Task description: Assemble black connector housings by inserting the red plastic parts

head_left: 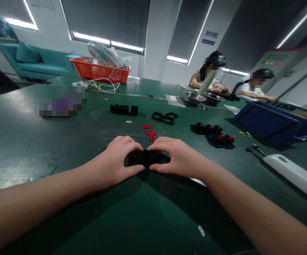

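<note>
Both hands grip one black plastic part [146, 156] with a round feature in its middle, low over the green table. My left hand [121, 159] pinches it from the left, thumb in front and fingers behind. From the other side my right hand [174, 157] does the same, the fingertips of both hands almost meeting. Much of the part is dark and partly covered by fingers. Just beyond my hands lie several small red pieces [151, 133]. Farther off are black rectangular frames [164, 118] and black blocks [123, 109]. To the right sit black assemblies with red pieces [213, 134].
A blue bin [270, 122] and a white-handled tool [294, 173] are at the right. Metal bowls [193, 98] stand farther back, near two seated people. An orange basket [100, 72] and white cables [105, 85] occupy the far left. A small white piece [201, 231] lies near the front.
</note>
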### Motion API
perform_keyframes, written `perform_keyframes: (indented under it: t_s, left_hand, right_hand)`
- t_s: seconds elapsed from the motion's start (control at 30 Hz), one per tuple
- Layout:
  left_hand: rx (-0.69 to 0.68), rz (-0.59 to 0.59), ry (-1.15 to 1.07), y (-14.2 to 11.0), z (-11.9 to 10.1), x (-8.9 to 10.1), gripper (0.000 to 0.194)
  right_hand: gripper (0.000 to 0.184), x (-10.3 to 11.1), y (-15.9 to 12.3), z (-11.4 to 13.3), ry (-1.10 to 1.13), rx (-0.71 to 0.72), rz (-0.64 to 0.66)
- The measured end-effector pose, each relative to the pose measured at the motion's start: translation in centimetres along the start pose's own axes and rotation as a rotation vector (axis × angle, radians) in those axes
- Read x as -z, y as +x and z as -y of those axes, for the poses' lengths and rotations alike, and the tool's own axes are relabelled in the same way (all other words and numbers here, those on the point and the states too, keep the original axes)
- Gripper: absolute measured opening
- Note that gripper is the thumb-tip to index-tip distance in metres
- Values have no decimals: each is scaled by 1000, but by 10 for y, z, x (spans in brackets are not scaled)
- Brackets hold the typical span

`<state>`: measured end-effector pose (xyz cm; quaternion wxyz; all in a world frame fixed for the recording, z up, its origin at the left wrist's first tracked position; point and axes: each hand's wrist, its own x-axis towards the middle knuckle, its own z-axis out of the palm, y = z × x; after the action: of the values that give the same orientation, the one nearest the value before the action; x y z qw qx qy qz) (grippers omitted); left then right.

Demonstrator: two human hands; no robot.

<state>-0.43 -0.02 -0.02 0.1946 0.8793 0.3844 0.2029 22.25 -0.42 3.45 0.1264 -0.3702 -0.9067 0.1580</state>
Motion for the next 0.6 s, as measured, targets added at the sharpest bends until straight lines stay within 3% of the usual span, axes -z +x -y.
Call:
perform_keyframes:
  t_s: [0.6]
  left_hand:
    - [13, 5, 4, 1, 1, -1, 34]
  right_hand:
    - [34, 0, 0, 2, -4, -9, 2]
